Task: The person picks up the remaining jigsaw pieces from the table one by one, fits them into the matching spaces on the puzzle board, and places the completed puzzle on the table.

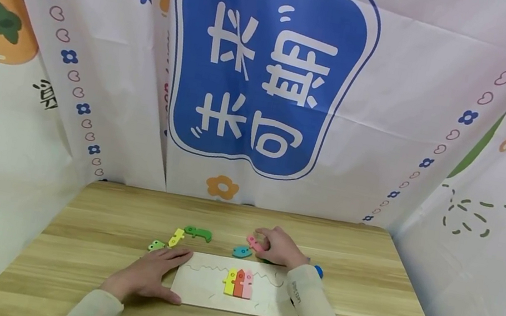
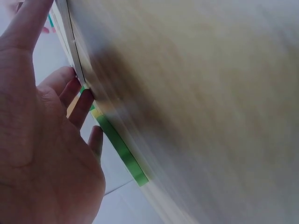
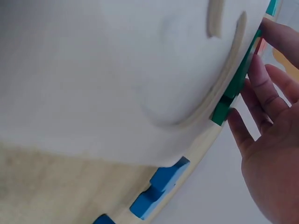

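A pale wooden puzzle board (image 1: 195, 283) lies on the table, with yellow (image 1: 230, 282), red (image 1: 238, 285) and pink puzzle pieces (image 1: 247, 287) side by side in its recess. My left hand (image 1: 151, 274) rests at the board's left end, fingers and thumb spread along its corners. Beyond the back edge, my right hand (image 1: 282, 248) pinches another pink puzzle piece (image 1: 253, 243) between thumb and fingers; the hand partly hides it. Next to it lies a teal piece (image 1: 242, 251). In the right wrist view a dark green piece (image 3: 237, 77) lies along the board's edge, under the fingers.
Behind the board's left part lie a green piece (image 1: 199, 234), a yellow piece (image 1: 176, 238) and a light green piece with eyes (image 1: 156, 245). Blue pieces (image 3: 159, 186) sit past the board's right corner. Printed cloth (image 1: 248, 185) hangs behind the wooden table (image 1: 373, 309).
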A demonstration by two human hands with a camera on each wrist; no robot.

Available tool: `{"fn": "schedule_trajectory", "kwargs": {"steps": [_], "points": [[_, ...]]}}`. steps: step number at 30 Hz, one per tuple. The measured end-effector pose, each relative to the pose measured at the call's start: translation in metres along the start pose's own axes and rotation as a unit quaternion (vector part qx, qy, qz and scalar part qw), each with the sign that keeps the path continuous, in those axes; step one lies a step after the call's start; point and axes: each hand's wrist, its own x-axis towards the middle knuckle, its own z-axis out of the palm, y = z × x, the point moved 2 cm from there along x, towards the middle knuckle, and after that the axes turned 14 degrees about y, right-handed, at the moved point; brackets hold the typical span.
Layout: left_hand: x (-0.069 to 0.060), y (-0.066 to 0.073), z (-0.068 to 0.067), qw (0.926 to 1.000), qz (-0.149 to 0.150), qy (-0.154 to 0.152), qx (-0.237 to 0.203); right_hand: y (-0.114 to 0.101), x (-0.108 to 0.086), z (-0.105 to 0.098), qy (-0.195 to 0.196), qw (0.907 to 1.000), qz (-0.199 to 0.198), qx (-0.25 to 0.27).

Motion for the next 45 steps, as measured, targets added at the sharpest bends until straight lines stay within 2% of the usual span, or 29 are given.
{"fn": "schedule_trajectory", "kwargs": {"steps": [4,12,17,24,30,36,38,45], "points": [[0.0,0.0,-0.001,1.0,0.0,0.0,0.001,-0.002,0.0,0.001,-0.013,0.9998,0.013,0.011],[0.001,0.001,-0.001,1.0,-0.005,-0.006,0.002,0.006,0.004,0.011,-0.031,0.9991,-0.006,0.029],[0.0,0.002,-0.001,0.9999,-0.01,-0.008,0.0,0.008,0.006,0.011,-0.034,0.9978,0.003,0.057],[-0.001,0.001,0.001,0.9999,-0.01,-0.009,0.0,0.009,0.005,0.01,-0.034,0.9955,0.005,0.088],[0.0,0.002,-0.002,0.9999,-0.013,-0.005,-0.005,0.01,0.008,0.01,-0.037,0.9931,0.023,0.109],[0.001,0.003,-0.005,0.9999,-0.009,-0.003,-0.006,0.012,0.011,0.009,-0.014,0.9897,0.023,0.14],[0.0,0.003,-0.004,1.0,-0.008,-0.003,-0.004,0.011,0.011,0.007,-0.006,0.9876,0.021,0.156],[0.0,0.002,-0.002,1.0,-0.004,-0.003,-0.001,0.006,0.004,-0.007,0.013,0.9729,0.059,0.224]]}}
